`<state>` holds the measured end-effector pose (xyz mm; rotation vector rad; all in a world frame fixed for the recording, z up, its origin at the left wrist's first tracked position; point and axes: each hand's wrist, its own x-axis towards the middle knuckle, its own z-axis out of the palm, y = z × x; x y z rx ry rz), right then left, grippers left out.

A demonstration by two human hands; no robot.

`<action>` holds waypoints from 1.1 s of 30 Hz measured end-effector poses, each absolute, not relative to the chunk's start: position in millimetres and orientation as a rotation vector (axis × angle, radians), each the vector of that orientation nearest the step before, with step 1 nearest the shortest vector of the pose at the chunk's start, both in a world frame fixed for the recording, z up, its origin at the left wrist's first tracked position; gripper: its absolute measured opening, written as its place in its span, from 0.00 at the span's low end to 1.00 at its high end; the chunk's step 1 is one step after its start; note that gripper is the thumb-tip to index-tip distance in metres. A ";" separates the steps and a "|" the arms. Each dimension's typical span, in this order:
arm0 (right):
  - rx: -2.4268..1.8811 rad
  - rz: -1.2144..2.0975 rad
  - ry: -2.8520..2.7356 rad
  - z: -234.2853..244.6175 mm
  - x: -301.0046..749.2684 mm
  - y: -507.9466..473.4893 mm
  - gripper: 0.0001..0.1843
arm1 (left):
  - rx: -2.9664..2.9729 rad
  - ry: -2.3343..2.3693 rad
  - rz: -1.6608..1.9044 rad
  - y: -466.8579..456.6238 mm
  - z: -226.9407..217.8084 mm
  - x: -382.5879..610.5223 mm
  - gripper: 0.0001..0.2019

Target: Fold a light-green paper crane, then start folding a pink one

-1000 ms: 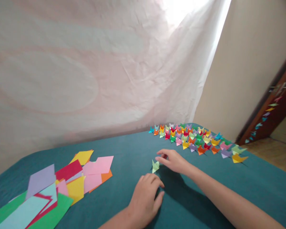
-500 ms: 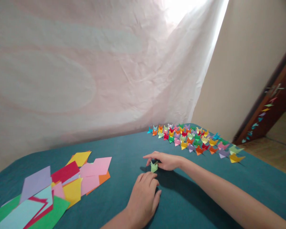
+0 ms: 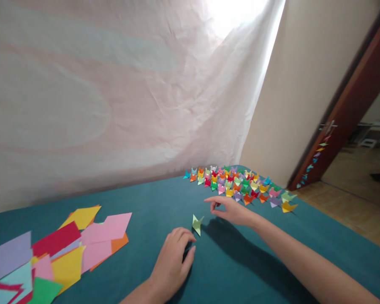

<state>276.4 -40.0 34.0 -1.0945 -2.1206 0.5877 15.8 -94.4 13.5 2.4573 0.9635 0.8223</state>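
Note:
A small pale green origami bird stands by itself on the dark green tabletop, between my two hands. Just below and left of it, my left hand rests with loosely bent fingers and the thumb apart. Nothing is in it, and it does not touch the bird. My right hand hovers above the table on the bird's right. Its index finger points left, the other fingers are curled, and the thumb is held away from the index finger; I see nothing in it.
Rows of folded paper birds in many colours cover the far right of the table. Loose paper squares overlap at the left. Behind the table hangs a pale cloth. A brown door with hanging paper shapes stands at the right.
My right hand has let go of the green bird and lifted off to the right. The bird now stands free, turned differently. My view has swung slightly right.

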 end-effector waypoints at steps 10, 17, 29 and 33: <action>-1.167 0.699 -2.058 20.4 278.5 -47.2 0.19 | 2.430 0.999 0.766 -94.5 14.8 16.7 0.08; -1.197 0.560 -2.112 -3.7 229.0 -43.6 0.06 | 2.442 1.014 0.696 -95.0 16.5 17.9 0.08; -1.457 0.273 -1.858 16.9 316.0 -63.2 0.11 | 2.460 0.959 0.705 -91.0 12.3 16.6 0.08; -1.607 0.140 -1.713 13.2 372.8 -67.6 0.15 | 2.458 0.964 0.714 -91.7 11.8 16.8 0.08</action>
